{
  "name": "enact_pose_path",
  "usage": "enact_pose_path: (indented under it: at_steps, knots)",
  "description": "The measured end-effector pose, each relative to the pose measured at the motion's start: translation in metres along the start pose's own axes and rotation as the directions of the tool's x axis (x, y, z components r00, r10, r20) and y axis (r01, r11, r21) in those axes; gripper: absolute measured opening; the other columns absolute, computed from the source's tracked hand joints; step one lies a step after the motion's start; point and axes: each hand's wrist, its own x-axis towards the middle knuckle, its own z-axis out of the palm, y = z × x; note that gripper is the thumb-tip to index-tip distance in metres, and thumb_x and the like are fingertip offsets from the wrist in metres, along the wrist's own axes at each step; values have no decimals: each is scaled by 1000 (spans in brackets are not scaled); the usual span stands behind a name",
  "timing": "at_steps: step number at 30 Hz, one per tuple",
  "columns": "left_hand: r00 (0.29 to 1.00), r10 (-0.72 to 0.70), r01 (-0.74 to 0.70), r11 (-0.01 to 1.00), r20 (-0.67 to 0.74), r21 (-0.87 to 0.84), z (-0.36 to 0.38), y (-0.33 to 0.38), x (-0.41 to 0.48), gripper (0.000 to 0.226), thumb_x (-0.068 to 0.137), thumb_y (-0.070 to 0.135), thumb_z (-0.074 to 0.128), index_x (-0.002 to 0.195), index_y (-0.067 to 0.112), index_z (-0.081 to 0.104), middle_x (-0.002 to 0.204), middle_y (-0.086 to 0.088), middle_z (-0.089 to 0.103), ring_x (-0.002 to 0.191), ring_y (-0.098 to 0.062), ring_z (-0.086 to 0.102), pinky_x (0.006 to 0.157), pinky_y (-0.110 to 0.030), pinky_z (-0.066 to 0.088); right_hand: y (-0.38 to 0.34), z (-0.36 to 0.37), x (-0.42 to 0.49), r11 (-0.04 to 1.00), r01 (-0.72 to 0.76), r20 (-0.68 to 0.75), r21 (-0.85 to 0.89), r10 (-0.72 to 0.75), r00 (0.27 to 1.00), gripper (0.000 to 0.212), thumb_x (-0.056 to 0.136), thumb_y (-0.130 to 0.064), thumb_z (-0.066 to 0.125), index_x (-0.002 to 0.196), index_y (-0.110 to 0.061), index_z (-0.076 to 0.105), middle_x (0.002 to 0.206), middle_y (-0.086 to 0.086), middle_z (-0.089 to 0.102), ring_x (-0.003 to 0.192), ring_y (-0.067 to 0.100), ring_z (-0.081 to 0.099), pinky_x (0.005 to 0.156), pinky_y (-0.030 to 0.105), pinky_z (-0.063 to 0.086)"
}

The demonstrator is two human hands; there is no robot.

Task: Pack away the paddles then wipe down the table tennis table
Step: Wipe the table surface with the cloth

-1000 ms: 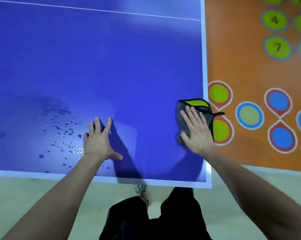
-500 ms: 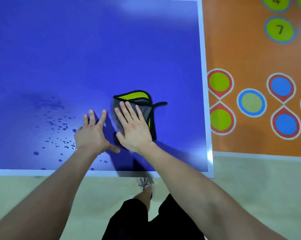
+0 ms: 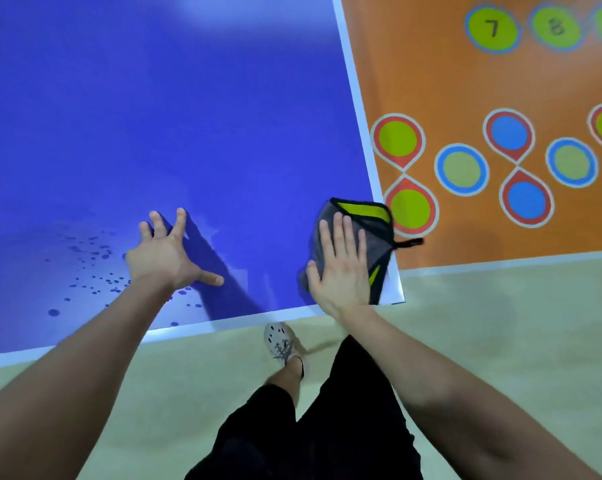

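The blue table tennis table with a white border fills the upper left. A folded grey and yellow-green cloth with black trim lies at the table's near right corner, partly over the edge. My right hand presses flat on the cloth with straight fingers. My left hand rests flat on the table with fingers spread, holding nothing. Dark water droplets speckle the surface left of my left hand. No paddles are in view.
To the right of the table an orange floor mat carries coloured circles and numbered discs. Pale floor lies below the table's near edge. My legs in black shorts and one grey shoe stand at that edge.
My right hand has slid the cloth from beside my left hand rightward to the table's near right corner. My left hand stays planted. The view has tilted.
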Motion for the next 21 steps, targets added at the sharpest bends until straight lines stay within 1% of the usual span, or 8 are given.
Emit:
enact_pose_path:
  at_steps: [2, 4, 6, 8, 10, 14, 16, 21]
  knots:
    - [1000, 12, -12, 1000, -2, 1, 2, -5, -4, 178, 21, 106, 70, 163, 47, -19, 178, -1, -14, 165, -28, -4, 96, -60, 53, -67, 6, -5, 984, 178, 37, 28, -179, 983, 86, 105, -51, 43, 176, -14, 13, 183, 14, -3, 170, 29, -9, 136, 58, 7]
    - [999, 48, -48, 999, -3, -13, 3, -12, -8, 173, 32, 94, 84, 165, 47, -15, 177, 1, -18, 165, -24, -8, 100, -59, 53, -114, 9, -7, 948, 312, 75, 61, -316, 946, 88, 103, -53, 46, 176, -15, 14, 184, 13, -2, 170, 28, -7, 135, 57, 8]
    - [995, 96, -96, 995, -15, -16, 9, -22, -13, 168, 40, 79, 95, 167, 45, -9, 178, 0, -17, 165, -24, -8, 107, -58, 51, -115, 10, -6, 928, 356, 57, 110, -364, 930, 87, 101, -52, 50, 175, -18, 21, 184, 11, 4, 171, 27, -3, 135, 57, 8]
    - [990, 130, -128, 991, -46, 44, 17, -33, -19, 169, 40, 78, 96, 167, 45, -11, 178, -5, -13, 165, -30, -6, 117, -58, 41, -79, 9, -10, 916, 376, 11, 139, -381, 924, 85, 98, -49, 56, 174, -22, 28, 184, 7, 9, 171, 25, 2, 136, 56, 9]
    - [983, 174, -166, 979, -62, 115, 27, -40, -24, 172, 37, 81, 94, 164, 50, -18, 178, -8, -9, 164, -35, -2, 121, -61, 33, -23, 3, -17, 941, 317, -10, 118, -318, 948, 85, 98, -50, 57, 174, -26, 27, 184, 5, 8, 171, 24, 0, 136, 57, 11]
    - [978, 200, -191, 971, -51, 141, 31, -42, -23, 172, 36, 83, 93, 164, 51, -18, 177, -8, -8, 162, -39, 3, 101, -57, 51, 66, -7, -35, 991, 113, -15, 70, -112, 994, 83, 104, -46, 58, 175, -26, 21, 185, 4, 1, 171, 24, -2, 135, 58, 13]
    - [978, 202, -192, 971, -60, 144, 29, -40, -26, 170, 39, 80, 94, 164, 51, -17, 178, -6, -8, 163, -38, 2, 96, -55, 54, 72, -6, -37, 997, 64, -17, 54, -63, 998, 84, 103, -46, 57, 176, -24, 20, 185, 4, 1, 171, 25, -1, 135, 59, 13]
    - [972, 212, -196, 969, -103, 148, 29, -40, -28, 164, 43, 80, 93, 164, 52, -15, 177, -3, -7, 162, -36, 6, 94, -51, 54, 58, 1, -39, 998, 19, -27, -53, -20, 999, 84, 106, -48, 54, 176, -19, 18, 184, 9, 2, 171, 27, -2, 135, 61, 13]
